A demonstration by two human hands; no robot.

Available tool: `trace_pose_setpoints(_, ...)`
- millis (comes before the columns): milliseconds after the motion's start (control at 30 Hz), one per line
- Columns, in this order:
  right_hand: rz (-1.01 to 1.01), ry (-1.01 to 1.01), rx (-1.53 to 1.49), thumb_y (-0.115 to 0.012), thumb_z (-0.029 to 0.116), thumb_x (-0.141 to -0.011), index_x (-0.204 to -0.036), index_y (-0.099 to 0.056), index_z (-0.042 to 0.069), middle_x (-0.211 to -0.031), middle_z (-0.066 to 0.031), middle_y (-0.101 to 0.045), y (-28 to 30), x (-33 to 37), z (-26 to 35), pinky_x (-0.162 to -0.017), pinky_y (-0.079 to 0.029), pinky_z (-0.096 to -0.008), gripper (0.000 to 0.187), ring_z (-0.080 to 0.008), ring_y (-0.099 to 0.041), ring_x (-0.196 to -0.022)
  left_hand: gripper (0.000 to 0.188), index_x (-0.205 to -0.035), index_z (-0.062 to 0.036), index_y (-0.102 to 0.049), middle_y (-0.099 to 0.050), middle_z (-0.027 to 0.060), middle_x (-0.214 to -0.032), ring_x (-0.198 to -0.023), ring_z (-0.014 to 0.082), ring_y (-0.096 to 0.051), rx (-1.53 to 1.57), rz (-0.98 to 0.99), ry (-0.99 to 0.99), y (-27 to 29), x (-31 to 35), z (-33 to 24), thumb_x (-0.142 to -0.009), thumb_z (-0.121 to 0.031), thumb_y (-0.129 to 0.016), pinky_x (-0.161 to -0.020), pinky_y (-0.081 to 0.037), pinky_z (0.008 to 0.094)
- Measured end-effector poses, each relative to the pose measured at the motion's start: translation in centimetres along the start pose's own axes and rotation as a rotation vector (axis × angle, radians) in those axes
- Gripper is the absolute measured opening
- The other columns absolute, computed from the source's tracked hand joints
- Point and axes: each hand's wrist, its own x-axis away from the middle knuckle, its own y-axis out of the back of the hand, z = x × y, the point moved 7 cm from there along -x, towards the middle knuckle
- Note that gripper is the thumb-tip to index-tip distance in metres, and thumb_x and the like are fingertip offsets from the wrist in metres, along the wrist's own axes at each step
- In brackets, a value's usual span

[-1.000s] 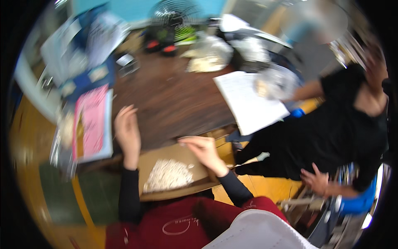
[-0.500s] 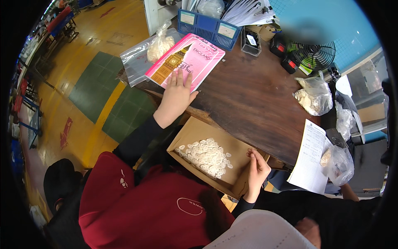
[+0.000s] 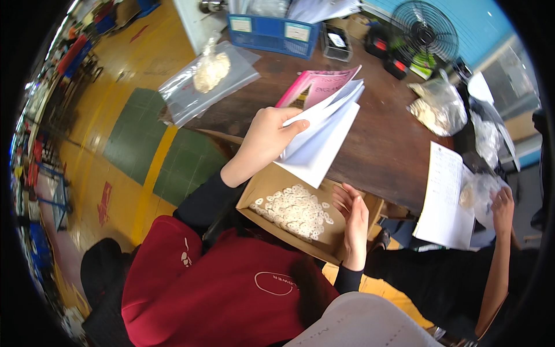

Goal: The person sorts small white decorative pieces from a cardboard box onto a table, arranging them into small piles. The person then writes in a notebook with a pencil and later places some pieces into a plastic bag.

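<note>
My left hand [image 3: 265,141] grips a pink-covered notebook [image 3: 328,130], thumb on its white pages and fingers behind. The notebook is tilted up, partly open, above the table's near edge. Below it is an open cardboard box [image 3: 254,195], close to my body. A heap of small white flat pieces with holes [image 3: 295,213] lies in the box. My right hand [image 3: 354,218] is at the box's right end, fingers loosely spread and nothing seen in them.
On the brown wooden table [image 3: 381,150] are a bag of pale pieces [image 3: 211,72], a blue basket [image 3: 272,37], a black fan [image 3: 424,36] and another filled bag [image 3: 436,110]. At right, a co-worker's hand [image 3: 502,205] is at a clear bag beside a written sheet [image 3: 442,202].
The notebook, flat on the table under my left hand before, is now lifted, partly open and nearer the box. My right hand's fingers have spread. The co-worker's arm shows more fully.
</note>
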Motion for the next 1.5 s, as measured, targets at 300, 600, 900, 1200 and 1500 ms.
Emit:
trace_pose_setpoints(300, -0.213, -0.025, -0.342, -0.047, 0.032, -0.112, -0.142, -0.046, 0.004, -0.117, -0.0133, -0.070, 3.0, -0.2, 1.5, -0.093, -0.060, -0.0327, 0.041, -0.0187, -0.071, -0.105, 0.036, -0.134, 0.0075, -0.062, -0.073, 0.0125, -0.120, -0.104, 0.0147, -0.072, 0.945, 0.002, 0.181, -2.3, -2.5, 2.3, -0.107, -0.016, -0.058, -0.091, -0.057, 0.0278)
trace_pose_setpoints(600, -0.333, 0.053, -0.280, -0.060, 0.014, -0.106, -0.145, -0.049, 0.005, -0.101, -0.0059, -0.074, 7.3, -1.2, 3.4, -0.087, -0.056, -0.0244, 0.041, -0.0100, -0.070, -0.092, 0.035, -0.132, 0.0080, -0.064, -0.075, 0.0099, -0.116, -0.098, 0.0129, -0.072, 0.444, -0.201, 0.263, 4.4, 0.0, 10.2, -0.105, -0.014, -0.064, -0.089, -0.055, 0.0270)
trace_pose_setpoints(900, -0.591, 0.205, 0.505, -0.063, 0.014, -0.105, -0.121, -0.070, 0.002, -0.092, -0.0020, -0.069, 7.6, 0.7, 6.5, -0.075, -0.048, -0.0228, 0.021, -0.0071, -0.059, -0.081, 0.035, -0.131, -0.0050, -0.067, -0.059, 0.0159, -0.146, -0.134, 0.0354, -0.056, -0.352, -0.361, -0.199, 2.2, 2.7, 5.4, -0.097, -0.008, -0.068, -0.114, -0.043, 0.0457)
trace_pose_setpoints(1200, -0.307, 0.238, 0.457, -0.067, 0.007, -0.101, -0.112, -0.073, -0.003, -0.089, -0.0031, -0.070, 1.9, 0.4, 7.3, -0.074, -0.047, -0.0232, 0.016, -0.0081, -0.060, -0.079, 0.018, -0.107, -0.0012, -0.066, -0.067, 0.0160, -0.103, -0.095, 0.0345, -0.065, -0.417, -0.044, -0.184, -7.9, 0.2, 1.0, -0.097, -0.016, -0.070, -0.081, -0.052, 0.0424)
trace_pose_setpoints(1500, -0.159, 0.091, 0.266, -0.070, 0.012, -0.100, -0.118, -0.074, -0.001, -0.081, -0.0016, -0.067, 0.0, -2.2, 7.6, -0.070, -0.047, -0.0231, 0.023, -0.0058, -0.056, -0.075, 0.015, -0.099, -0.0003, -0.061, -0.064, 0.0155, -0.092, -0.080, 0.0321, -0.063, -0.234, 0.185, -0.134, -8.3, -0.9, 0.9, -0.100, -0.015, -0.065, -0.072, -0.050, 0.0428)
